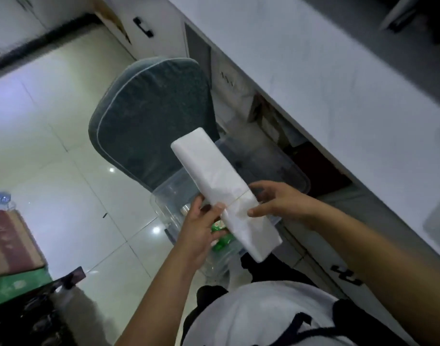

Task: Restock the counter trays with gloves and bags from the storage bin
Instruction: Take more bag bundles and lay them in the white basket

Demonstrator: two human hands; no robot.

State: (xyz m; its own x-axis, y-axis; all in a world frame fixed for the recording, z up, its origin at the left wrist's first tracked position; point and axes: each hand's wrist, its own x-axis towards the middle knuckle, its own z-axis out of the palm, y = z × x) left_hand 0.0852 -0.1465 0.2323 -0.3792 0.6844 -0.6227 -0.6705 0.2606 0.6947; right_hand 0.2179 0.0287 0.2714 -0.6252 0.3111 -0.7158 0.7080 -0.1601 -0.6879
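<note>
a glossy pale tiled floor [64,151] is filling the left half of the view and is reflecting small spots of light. a clear plastic storage bin [283,171] is sitting on it near centre. a grey-green cushioned seat [151,113] is standing at the bin's 10 o'clock, touching it. stacked cartons [11,245], red-brown over green, are resting on the floor at 8 o'clock. a white counter [326,78] is running from 12 toward 4 o'clock.

Glossy pale floor tiles [51,136], white countertop [313,71], possibly a cushioned chair [149,113].
</note>
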